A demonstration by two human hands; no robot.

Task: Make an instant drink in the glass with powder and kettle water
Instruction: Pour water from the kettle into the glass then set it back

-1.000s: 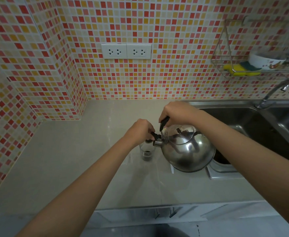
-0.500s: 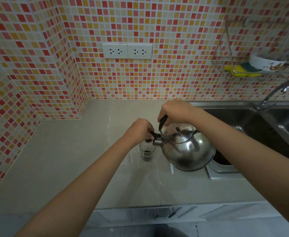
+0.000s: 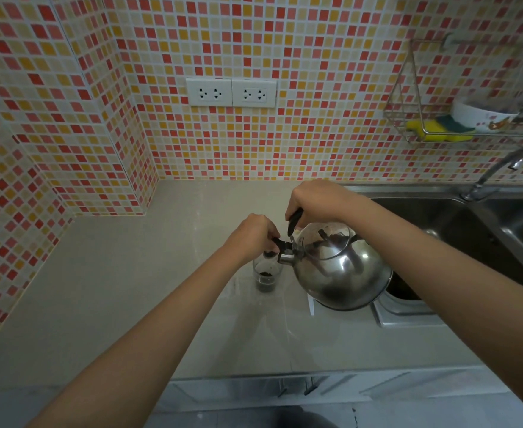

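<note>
Two bare, sleeveless forearms

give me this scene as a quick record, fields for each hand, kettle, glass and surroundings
left hand: at the kettle's spout cap, fingers closed on its black lever
right hand: gripping the kettle's black handle
kettle: steel, held tilted, spout over the glass
glass: upright on the counter, dark powder at the bottom, no visible stream of water
sink: right of the kettle
wall sockets: on the tiled wall, nothing plugged in
</note>
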